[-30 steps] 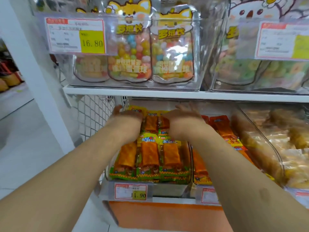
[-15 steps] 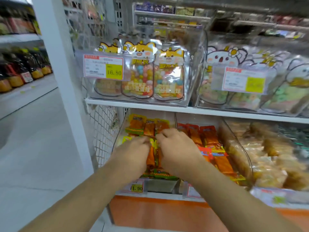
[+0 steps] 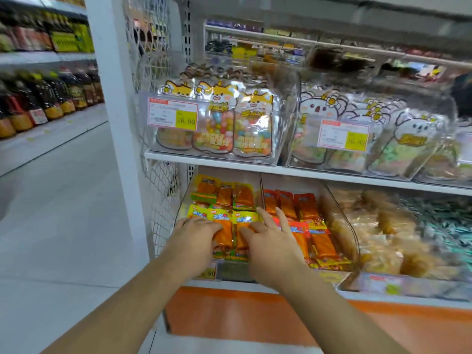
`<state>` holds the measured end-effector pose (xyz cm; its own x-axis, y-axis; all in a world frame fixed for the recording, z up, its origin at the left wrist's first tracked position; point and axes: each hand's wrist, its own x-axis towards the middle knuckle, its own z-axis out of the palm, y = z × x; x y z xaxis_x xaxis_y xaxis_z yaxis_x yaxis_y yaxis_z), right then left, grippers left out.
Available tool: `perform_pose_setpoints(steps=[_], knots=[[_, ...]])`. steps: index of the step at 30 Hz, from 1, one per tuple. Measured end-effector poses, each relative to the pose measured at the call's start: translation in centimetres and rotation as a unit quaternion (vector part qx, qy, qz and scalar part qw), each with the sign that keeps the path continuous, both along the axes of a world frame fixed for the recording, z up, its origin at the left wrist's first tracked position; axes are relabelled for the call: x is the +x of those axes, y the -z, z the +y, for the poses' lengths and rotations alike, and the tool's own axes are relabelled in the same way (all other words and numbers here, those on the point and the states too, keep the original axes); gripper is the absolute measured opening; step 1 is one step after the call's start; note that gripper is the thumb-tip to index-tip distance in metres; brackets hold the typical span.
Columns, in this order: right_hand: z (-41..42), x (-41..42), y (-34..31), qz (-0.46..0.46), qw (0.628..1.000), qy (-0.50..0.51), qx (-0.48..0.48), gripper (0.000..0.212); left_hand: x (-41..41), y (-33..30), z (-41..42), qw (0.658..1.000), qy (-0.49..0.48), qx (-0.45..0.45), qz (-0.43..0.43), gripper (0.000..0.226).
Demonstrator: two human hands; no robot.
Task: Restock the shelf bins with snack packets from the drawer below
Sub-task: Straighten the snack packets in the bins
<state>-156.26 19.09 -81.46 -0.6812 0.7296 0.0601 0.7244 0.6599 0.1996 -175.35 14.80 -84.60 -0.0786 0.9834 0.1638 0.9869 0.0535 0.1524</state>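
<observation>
CHANGE: I've drawn both hands from the bin's back row to the front row | GRIP: left hand (image 3: 195,236) and right hand (image 3: 268,241) flat, fingers spread, pressing yellow-green snack packets (image 3: 231,232), holding none | NEXT: I judge this clear bin (image 3: 185,200) full.

Yellow-and-orange snack packets (image 3: 224,215)
</observation>
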Motion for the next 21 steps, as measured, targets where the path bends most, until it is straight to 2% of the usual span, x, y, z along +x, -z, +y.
perform_pose_setpoints(steps=[5, 9, 11, 16, 19, 21], knots=[[0.7, -0.7, -0.5, -0.004, 1.0, 0.006, 0.0, 0.04, -0.2, -0.5, 0.4, 1.0, 0.005, -0.024, 0.007, 0.038], [1.3, -0.9, -0.1, 0.012, 1.0, 0.0, 0.005, 0.051, -0.8, -0.6, 0.7, 0.999, 0.023, -0.007, -0.033, 0.044], [1.5, -0.9, 0.0, 0.001, 1.0, -0.012, -0.001, 0.048, -1.0, -0.7, 0.6, 0.999, 0.025, -0.019, -0.038, 0.045], [1.6, -1.1, -0.3, -0.004, 1.0, -0.007, -0.017, 0.044, -1.4, -0.6, 0.5, 0.995, 0.027, -0.071, -0.062, 0.026], [1.6, -1.1, -0.4, 0.014, 1.0, -0.007, -0.015, 0.044, -1.5, -1.1, 0.5, 0.998, 0.029, -0.04, -0.044, 0.027], [1.7, -1.3, -0.5, 0.032, 0.999, -0.002, -0.014, 0.047, -1.8, -2.0, 1.0, 1.0, 0.011, 0.009, -0.005, 0.038]])
